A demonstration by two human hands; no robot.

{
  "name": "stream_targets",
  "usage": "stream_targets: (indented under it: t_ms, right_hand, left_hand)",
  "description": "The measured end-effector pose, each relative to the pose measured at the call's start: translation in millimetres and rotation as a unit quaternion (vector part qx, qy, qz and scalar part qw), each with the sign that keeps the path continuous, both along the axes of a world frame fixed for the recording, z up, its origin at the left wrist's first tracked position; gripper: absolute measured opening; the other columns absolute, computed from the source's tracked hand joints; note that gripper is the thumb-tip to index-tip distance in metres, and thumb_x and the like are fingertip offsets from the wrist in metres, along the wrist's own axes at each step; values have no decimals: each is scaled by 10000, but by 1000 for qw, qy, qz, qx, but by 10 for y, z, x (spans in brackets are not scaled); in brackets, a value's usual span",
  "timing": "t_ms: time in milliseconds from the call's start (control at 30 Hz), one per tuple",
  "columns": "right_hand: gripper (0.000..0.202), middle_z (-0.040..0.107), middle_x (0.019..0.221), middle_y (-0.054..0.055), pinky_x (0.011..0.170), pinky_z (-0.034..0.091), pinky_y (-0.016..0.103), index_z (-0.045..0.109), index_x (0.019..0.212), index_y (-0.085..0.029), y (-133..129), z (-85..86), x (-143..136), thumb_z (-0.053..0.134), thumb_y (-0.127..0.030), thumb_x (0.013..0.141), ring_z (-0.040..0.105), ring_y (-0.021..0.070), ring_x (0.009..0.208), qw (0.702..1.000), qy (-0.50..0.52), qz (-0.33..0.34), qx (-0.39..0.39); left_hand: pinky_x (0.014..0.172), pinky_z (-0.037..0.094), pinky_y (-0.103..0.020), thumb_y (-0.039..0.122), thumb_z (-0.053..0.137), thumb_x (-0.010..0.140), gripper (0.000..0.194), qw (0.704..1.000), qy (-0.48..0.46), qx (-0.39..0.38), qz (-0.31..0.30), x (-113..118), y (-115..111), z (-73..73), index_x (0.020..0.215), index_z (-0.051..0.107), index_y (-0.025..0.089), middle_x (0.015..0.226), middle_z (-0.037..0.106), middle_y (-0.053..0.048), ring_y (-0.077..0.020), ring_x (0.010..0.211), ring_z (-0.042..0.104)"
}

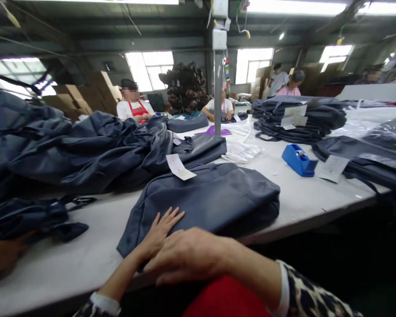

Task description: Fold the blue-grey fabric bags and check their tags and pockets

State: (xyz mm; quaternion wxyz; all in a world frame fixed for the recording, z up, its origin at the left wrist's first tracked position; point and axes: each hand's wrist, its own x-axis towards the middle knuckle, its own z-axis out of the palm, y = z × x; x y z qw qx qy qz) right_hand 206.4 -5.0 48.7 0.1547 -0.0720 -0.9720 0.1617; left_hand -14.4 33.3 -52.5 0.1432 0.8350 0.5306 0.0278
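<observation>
A dark blue-grey fabric bag (214,193) lies flat on the white table (303,202) in front of me. My left hand (165,226) rests palm down on its near left part, fingers spread. Across my left wrist passes my right hand (191,251), its fingers stretched to the left and thumb apart, near the bag's front edge; nothing shows in it. A white printed tag (180,167) sticks up at the bag's far edge.
Dark fabric bags (86,149) are heaped at left, and a bag stack (297,119) stands at back right. A blue tape dispenser (298,160) sits right of the bag. A metal post (218,92) rises behind. Another person's blurred hand (6,254) is at far left.
</observation>
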Motion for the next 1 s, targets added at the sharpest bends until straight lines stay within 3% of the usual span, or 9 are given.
stream_targets:
  t_ms: [100,167,233,400,500,633,800,900,1000]
  right_hand:
    - [395,643,1294,37,1030,408,346,604,1299,-277,455,-3,784,576,-455,947,571,208,1198,973,-56,-225,-1]
    - [370,605,1348,70,1084,368,424,639,1271,-275,733,-272,1223,529,-451,965,509,253,1280,935,-101,-339,-9]
    - [398,547,1414,87,1093,367,447,610,1319,-256,914,-598,1484,454,-424,994,473,265,1321,923,-113,-367,-22]
    - [428,518,1446,48,1112,349,430,573,1358,-299,1052,-996,1546,422,-465,994,464,252,1331,922,-111,-369,-32]
    - [431,534,1432,50,1104,354,409,582,1348,-301,1092,-980,1528,424,-481,990,490,242,1307,925,-108,-363,-23]
    - [400,601,1346,91,1028,419,406,623,1296,-266,1054,-834,1517,464,-455,981,561,252,1219,928,-94,-360,5]
    - [312,619,1262,113,964,427,422,635,1187,-215,674,-593,1338,514,-411,977,557,261,1149,934,-29,-346,84]
    - [235,643,1164,104,922,444,384,644,1066,-182,420,-605,1248,566,-376,959,557,241,1082,931,47,-297,205]
    - [267,643,1159,116,959,439,401,608,1171,-155,296,-697,1238,589,-302,949,542,244,1092,897,123,-287,313]
  left_hand:
    - [1183,91,-620,566,322,995,568,1000,0,14,-4,10,23,14,1525,245,375,1616,211,-10,-282,1503,125]
    - [1177,119,-626,564,335,994,577,1000,0,24,-3,45,26,64,1526,253,357,1611,232,-32,-289,1499,147]
    - [1162,156,-645,546,405,979,589,999,15,45,6,130,-9,158,1512,317,311,1594,280,-73,-316,1486,191]
    - [1129,354,-510,328,456,996,372,986,-7,168,-15,561,-291,364,1348,533,233,1431,519,-93,-249,1311,479]
    - [1003,487,-416,239,533,958,309,972,-8,204,-115,779,-426,290,1264,575,226,1317,597,-70,-241,1167,556]
    - [931,524,-403,168,549,939,316,956,17,251,-149,841,-426,108,1255,565,178,1235,641,-87,-257,1078,588]
    - [876,528,-354,130,442,974,247,965,-50,233,-109,819,-350,182,1159,600,177,1098,677,-77,-223,999,619]
    - [867,510,-327,186,439,987,215,978,-115,170,-48,825,-285,372,1088,628,200,1034,690,-55,-207,967,636]
    - [856,486,-298,247,453,984,214,981,-170,96,3,809,-198,583,1044,656,215,1010,712,-34,-193,944,656]
